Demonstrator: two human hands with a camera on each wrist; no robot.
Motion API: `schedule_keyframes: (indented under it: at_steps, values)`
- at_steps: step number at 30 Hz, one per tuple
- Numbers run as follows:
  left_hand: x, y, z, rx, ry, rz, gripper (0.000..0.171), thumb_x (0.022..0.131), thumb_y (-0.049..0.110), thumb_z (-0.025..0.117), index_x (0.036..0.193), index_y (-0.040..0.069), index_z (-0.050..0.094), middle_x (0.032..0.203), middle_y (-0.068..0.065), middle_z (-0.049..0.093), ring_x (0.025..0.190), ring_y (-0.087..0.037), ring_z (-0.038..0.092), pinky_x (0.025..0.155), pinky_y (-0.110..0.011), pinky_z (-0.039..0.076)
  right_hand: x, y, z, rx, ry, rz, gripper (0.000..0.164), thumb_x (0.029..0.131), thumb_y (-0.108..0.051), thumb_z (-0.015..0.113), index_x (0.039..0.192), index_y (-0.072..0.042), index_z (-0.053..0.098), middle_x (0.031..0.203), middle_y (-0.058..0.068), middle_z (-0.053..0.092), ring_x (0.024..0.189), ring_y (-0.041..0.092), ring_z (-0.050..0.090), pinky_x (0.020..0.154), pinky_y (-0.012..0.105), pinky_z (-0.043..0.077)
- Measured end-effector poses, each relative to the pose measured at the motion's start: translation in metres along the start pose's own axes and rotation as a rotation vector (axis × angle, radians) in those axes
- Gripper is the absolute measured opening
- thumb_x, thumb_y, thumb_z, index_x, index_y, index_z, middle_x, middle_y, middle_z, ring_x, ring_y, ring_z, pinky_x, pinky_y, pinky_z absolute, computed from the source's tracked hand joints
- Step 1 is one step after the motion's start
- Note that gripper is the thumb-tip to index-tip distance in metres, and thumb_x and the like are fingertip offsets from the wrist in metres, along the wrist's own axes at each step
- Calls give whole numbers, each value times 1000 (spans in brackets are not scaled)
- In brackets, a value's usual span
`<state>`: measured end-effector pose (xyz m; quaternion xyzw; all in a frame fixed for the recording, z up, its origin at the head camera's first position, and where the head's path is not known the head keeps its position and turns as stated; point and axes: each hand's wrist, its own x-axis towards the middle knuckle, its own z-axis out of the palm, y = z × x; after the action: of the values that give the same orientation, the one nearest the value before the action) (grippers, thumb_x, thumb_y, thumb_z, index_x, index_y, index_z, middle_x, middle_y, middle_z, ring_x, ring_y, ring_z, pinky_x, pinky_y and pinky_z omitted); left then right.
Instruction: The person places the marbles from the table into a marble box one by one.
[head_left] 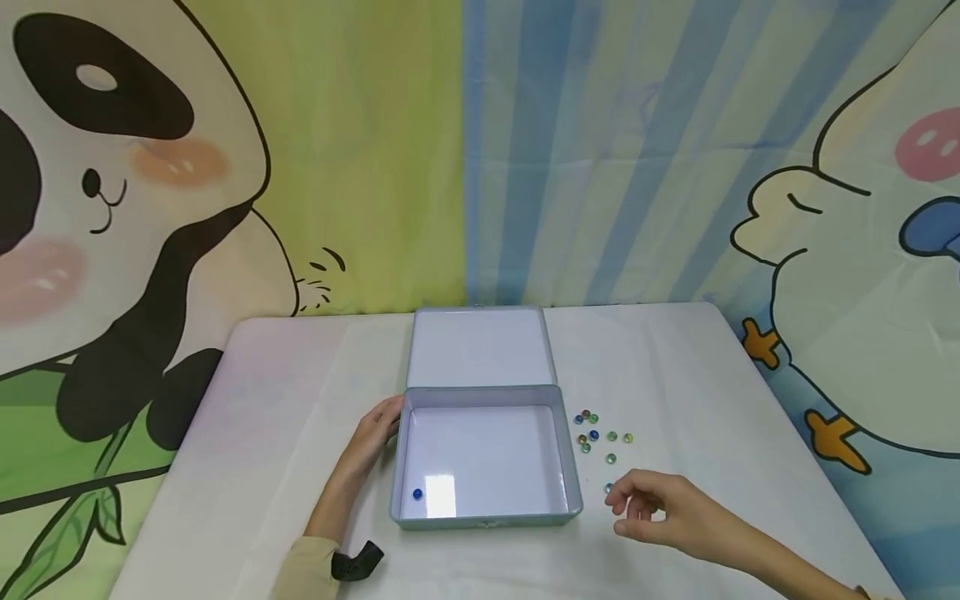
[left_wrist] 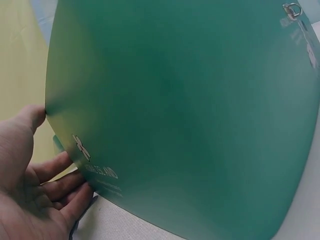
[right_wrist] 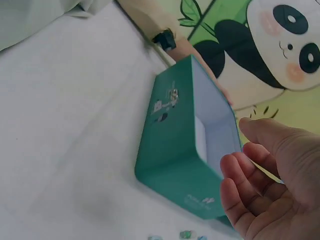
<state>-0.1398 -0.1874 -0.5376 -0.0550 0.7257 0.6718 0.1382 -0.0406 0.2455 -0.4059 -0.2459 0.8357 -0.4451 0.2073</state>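
A lidded tin box, green outside and pale inside, stands with its lid folded back. One blue marble lies inside at the front left. My left hand touches the box's left side near the back corner; in the left wrist view its thumb and fingertips meet the green wall. Right of the box, my right hand hovers with loosely bent fingers and a gap to the thumb, holding nothing visible. A pale marble shows just behind its fingertips, partly covered.
Several coloured glass marbles lie scattered on the white tabletop along the box's right side. A curtain with a panda picture hangs behind the table's far edge. A black band circles the left wrist.
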Motion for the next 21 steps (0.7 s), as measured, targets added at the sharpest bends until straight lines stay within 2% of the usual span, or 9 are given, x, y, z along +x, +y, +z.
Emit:
schedule_keyframes:
  at_steps: [3,6,13,18,21]
  values:
    - [-1,-3,2,6,13,-13,61,96,54,49,138,10,51,147,-11,48,138,-32,44,120,-49,29,-7,12,3,-29,59,-19,16,90,-19,69,105,-15,64,93,-9,65,75,1,58,64,19,52]
    - [-2,-4,1,9,33,-12,60,97,53,49,137,9,51,146,-13,49,137,-33,45,119,-49,30,-8,25,4,-83,152,-6,18,89,-20,70,105,-14,64,94,-3,66,74,1,59,65,19,54]
    - [-2,-4,2,30,23,-22,63,97,55,48,140,9,48,147,-13,47,136,-34,46,120,-50,29,1,71,-3,-178,383,184,27,87,-18,72,109,-6,64,100,10,69,76,-3,58,67,17,55]
    - [0,-3,2,26,34,-30,63,97,55,48,139,9,49,146,-14,49,135,-33,47,120,-49,29,18,110,-8,-239,503,172,30,86,-13,73,114,-4,64,98,9,67,78,0,61,67,18,55]
    - [2,-1,4,26,25,-34,64,96,56,48,140,10,49,147,-13,48,135,-34,47,120,-49,28,29,128,-12,-284,531,138,31,84,-8,73,113,-3,65,97,9,66,78,2,60,68,18,55]
